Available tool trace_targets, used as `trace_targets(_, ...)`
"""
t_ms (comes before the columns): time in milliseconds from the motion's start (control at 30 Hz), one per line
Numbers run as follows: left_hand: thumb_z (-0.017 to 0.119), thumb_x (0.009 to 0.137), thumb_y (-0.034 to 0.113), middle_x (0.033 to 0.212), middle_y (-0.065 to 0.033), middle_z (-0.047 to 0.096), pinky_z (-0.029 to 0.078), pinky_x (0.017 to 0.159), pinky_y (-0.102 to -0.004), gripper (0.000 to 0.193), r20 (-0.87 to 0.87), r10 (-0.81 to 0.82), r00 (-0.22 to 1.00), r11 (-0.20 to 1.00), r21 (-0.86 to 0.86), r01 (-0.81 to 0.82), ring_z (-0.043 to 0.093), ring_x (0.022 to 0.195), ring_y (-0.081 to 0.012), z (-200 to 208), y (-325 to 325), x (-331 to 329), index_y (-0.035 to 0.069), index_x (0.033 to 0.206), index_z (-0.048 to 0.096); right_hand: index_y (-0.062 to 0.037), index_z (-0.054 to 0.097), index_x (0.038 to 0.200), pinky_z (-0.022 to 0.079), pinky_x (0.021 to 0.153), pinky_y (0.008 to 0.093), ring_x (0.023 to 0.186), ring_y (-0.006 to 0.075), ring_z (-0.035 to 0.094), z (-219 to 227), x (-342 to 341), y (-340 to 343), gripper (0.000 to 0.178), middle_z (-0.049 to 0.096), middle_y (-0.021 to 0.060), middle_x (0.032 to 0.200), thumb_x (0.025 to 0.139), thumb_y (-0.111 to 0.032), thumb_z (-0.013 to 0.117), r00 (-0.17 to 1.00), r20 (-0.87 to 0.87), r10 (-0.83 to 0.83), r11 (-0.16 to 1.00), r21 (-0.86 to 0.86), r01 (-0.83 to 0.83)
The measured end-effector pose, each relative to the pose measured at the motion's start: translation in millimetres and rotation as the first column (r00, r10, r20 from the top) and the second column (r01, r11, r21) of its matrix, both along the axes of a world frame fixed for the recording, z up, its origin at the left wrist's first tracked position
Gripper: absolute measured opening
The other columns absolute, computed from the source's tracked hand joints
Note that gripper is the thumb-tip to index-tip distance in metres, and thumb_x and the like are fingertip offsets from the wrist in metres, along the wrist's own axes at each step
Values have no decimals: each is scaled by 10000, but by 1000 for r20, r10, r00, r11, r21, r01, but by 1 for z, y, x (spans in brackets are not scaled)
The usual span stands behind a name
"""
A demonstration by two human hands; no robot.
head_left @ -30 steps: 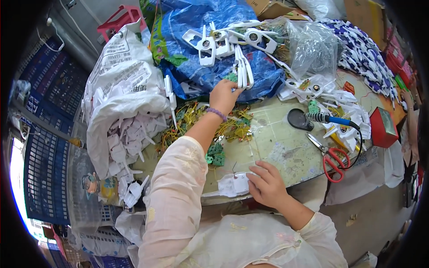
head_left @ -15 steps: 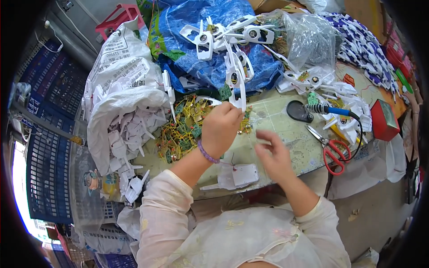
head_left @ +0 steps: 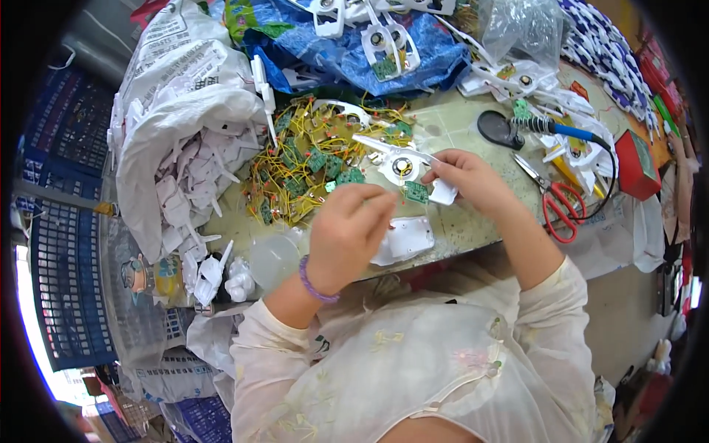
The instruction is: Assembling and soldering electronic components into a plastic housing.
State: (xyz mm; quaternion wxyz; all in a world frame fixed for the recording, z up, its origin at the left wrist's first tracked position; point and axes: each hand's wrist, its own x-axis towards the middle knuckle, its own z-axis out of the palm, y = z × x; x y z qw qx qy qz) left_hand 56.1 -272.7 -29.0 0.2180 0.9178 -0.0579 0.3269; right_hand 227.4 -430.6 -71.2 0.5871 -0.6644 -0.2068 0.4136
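My right hand (head_left: 473, 183) grips a white plastic housing (head_left: 384, 156) by its right end. A round metal-rimmed speaker (head_left: 402, 167) sits in the housing, and a small green circuit board (head_left: 416, 193) hangs by its near edge. My left hand (head_left: 347, 235), with a purple bead bracelet, is closed in a pinch just left of that board; what the fingertips hold, if anything, cannot be made out. Below them a flat white plastic cover (head_left: 408, 238) lies near the table's front edge, partly behind my left hand.
Left of the housing lies a heap of yellow-wired circuit boards (head_left: 295, 166). A white sack (head_left: 181, 111) of plastic parts stands farther left. At right are a blue-handled soldering iron (head_left: 572, 131), a black dish (head_left: 496, 127), red-handled scissors (head_left: 559, 209) and a red box (head_left: 639, 164).
My left hand has let go of a white housing near the blue bag and come closer to me. My right hand, free before, now holds a housing over the table. The view has shifted.
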Motion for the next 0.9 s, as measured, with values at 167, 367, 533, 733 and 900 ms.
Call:
trace_targets(167,698,765,80,924,-81,642,484,743,-373,179,-188,31,982,988,-144,-59,601,851,-280,-25,17,-14,65,943,681,-16,623,1059,477,628,241,732,82,596,-18,9,6,233,673,18,916,939,-204,556,979,135,153,981,-139,-134)
trace_targets(367,702,776,114,883,-93,642,470,716,-370,126,-231,121,965,971,-176,-164,594,818,-285,-28,11,-31,43,872,660,-28,659,944,477,750,384,844,286,599,-2,-17,-5,209,656,119,924,817,-193,677,455,890,33,998,-53,32)
trace_targets(533,727,766,157,786,-89,602,445,658,-381,194,-180,321,930,890,-277,-361,569,741,-284,-37,-11,-34,52,720,570,-40,642,950,454,874,398,989,310,566,-3,-44,-10,239,625,126,979,759,-160,724,493,861,124,988,-62,-141)
trace_targets(733,751,744,200,645,-71,552,427,627,-376,275,-261,330,907,921,-123,-371,549,694,-271,-37,-10,-33,68,628,540,-27,656,980,482,820,402,921,322,611,-8,-46,-11,227,652,144,1000,785,-135,698,507,854,120,993,-112,-46)
trace_targets(900,680,794,103,952,-129,652,476,788,-386,157,-258,116,959,992,-21,-126,606,895,-312,-20,35,-17,44,940,675,-49,682,943,504,718,372,777,288,621,-17,-41,-13,160,659,128,914,803,-125,678,406,905,-131,991,131,27)
